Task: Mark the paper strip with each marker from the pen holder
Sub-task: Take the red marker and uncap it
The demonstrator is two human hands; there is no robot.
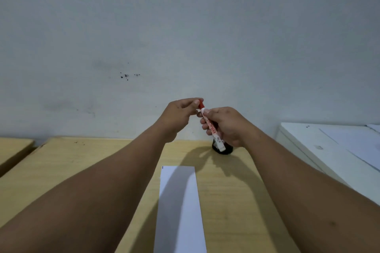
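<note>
Both hands are raised above the far edge of the wooden table (61, 170). My right hand (228, 125) grips the white barrel of a red marker (212, 129), which is tilted with its cap end up. My left hand (178, 116) pinches the marker's red cap (201, 104) between thumb and fingers. Behind the marker's lower end stands a dark pen holder (227, 149), mostly hidden by my right hand. A long white paper strip (181, 207) lies on the table below my hands, with a small dark mark at its far left corner.
A white cabinet top (329, 150) with a sheet of paper on it stands to the right of the table. A second wooden table (12, 150) sits at the far left. A grey wall rises right behind the table.
</note>
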